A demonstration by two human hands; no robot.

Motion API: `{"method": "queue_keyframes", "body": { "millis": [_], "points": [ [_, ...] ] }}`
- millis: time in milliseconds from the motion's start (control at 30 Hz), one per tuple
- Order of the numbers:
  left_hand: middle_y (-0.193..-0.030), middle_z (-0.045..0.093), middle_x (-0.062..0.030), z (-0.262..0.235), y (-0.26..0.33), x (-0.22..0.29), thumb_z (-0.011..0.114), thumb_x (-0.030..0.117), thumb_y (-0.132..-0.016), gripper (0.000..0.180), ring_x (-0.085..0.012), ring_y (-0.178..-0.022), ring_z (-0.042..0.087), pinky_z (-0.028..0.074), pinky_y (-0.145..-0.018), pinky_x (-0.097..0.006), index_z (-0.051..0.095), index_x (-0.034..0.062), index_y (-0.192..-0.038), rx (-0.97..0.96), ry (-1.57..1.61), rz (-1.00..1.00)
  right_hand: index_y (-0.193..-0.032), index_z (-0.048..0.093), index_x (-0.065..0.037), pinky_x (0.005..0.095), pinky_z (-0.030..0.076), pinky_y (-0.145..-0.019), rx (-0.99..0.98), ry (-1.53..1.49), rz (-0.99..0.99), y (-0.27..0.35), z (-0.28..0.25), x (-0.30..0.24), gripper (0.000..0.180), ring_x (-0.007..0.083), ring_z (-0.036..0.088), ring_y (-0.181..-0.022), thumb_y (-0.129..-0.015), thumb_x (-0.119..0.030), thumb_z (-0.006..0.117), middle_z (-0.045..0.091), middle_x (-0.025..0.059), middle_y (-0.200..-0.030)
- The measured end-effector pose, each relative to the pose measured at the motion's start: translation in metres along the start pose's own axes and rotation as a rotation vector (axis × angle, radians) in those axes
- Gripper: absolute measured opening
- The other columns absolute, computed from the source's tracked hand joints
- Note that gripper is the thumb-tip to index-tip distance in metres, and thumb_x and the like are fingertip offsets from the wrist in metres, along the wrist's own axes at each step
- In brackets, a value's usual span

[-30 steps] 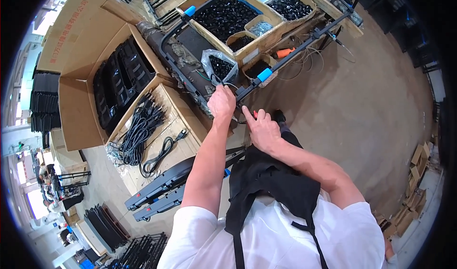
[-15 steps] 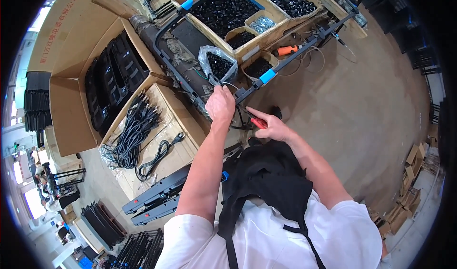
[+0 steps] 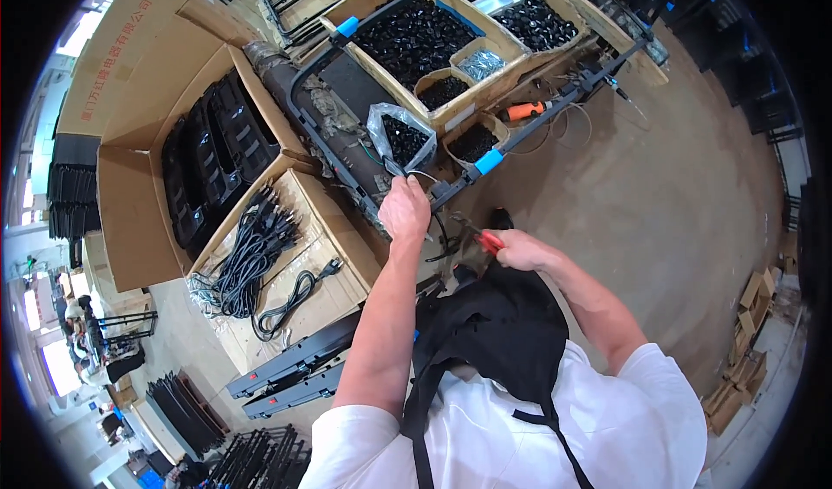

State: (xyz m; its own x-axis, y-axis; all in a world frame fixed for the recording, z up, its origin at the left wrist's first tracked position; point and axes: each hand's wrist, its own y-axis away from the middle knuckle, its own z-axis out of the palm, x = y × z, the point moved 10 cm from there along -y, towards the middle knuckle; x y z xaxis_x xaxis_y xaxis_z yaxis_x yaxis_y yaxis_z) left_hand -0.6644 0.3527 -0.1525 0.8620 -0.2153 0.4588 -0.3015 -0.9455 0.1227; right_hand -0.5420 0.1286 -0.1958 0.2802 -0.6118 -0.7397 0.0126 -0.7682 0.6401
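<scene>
Black frame with blue sleeves (image 3: 490,162) extends ahead of my left hand (image 3: 404,207); from afar I see those fingers curled together, on what I cannot tell. Right of them, my right hand (image 3: 518,251) has its fingers clamped on red-handled pliers (image 3: 491,242). An open carton (image 3: 130,220) stands left of both, a wooden tray (image 3: 481,92) farther ahead, bundled cables (image 3: 247,264) leftward, and a clear bag (image 3: 374,129) just past my left fingers. Brown floor (image 3: 659,229) spreads rightward.
</scene>
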Motion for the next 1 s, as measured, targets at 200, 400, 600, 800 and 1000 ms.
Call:
{"method": "queue_keyframes", "body": {
  "millis": [200, 400, 600, 800, 1000],
  "points": [
    [-0.09, 0.075, -0.0272, 0.002, -0.003, 0.011, 0.052, 0.04, -0.108, 0.038, -0.0487, -0.086, 0.073, 0.055, -0.08, -0.059, 0.066, 0.0054, -0.102, -0.035, -0.035, -0.011, -0.111, 0.067, -0.003, 0.0404, 0.055, -0.08, 0.172, 0.159, 0.236, -0.059, -0.039, 0.063, 0.029, 0.0268, 0.071, -0.094, -0.087, -0.019, 0.065, 0.073, 0.017, -0.1],
    [-0.086, 0.074, -0.0238, -0.005, -0.005, 0.029, 0.055, 0.041, -0.107, 0.035, -0.0451, -0.081, 0.073, 0.056, -0.073, -0.057, 0.065, 0.0088, -0.098, -0.035, -0.015, 0.039, -0.118, 0.069, -0.001, 0.0491, 0.057, -0.091, -0.012, 0.386, 0.137, -0.195, -0.021, 0.09, 0.049, 0.043, 0.071, -0.109, -0.085, -0.036, 0.077, 0.074, 0.0241, -0.117],
    [-0.095, 0.076, -0.0211, -0.021, 0.001, 0.0, 0.064, 0.036, -0.106, 0.031, -0.0419, -0.091, 0.074, 0.058, -0.078, -0.051, 0.068, 0.0073, -0.116, 0.039, 0.207, -0.111, -0.11, 0.072, -0.002, 0.0474, 0.057, -0.082, -0.12, 0.04, 0.038, -0.23, 0.022, 0.12, 0.043, 0.04, 0.073, -0.095, -0.084, -0.035, 0.08, 0.075, 0.0204, -0.103],
    [-0.105, 0.071, -0.0178, -0.137, -0.046, -0.041, 0.067, 0.013, -0.102, 0.014, -0.0364, -0.097, 0.069, 0.055, -0.086, -0.044, 0.071, 0.0029, -0.11, 0.579, 0.252, -0.122, -0.102, 0.073, -0.003, 0.0456, 0.057, -0.077, -0.145, 0.299, -0.148, -0.229, -0.002, 0.108, 0.04, 0.0353, 0.072, -0.089, -0.085, -0.037, 0.082, 0.075, 0.0183, -0.098],
    [-0.104, 0.072, -0.0158, -0.213, -0.175, -0.127, 0.071, 0.027, -0.097, 0.021, -0.0363, -0.097, 0.068, 0.054, -0.087, -0.048, 0.076, 0.0066, -0.101, 0.6, -0.124, -0.26, -0.106, 0.074, -0.004, 0.0456, 0.057, -0.079, -0.113, 0.33, -0.414, -0.191, -0.07, 0.08, 0.041, 0.0337, 0.073, -0.09, -0.088, -0.04, 0.081, 0.075, 0.0178, -0.097]
  ]
}}
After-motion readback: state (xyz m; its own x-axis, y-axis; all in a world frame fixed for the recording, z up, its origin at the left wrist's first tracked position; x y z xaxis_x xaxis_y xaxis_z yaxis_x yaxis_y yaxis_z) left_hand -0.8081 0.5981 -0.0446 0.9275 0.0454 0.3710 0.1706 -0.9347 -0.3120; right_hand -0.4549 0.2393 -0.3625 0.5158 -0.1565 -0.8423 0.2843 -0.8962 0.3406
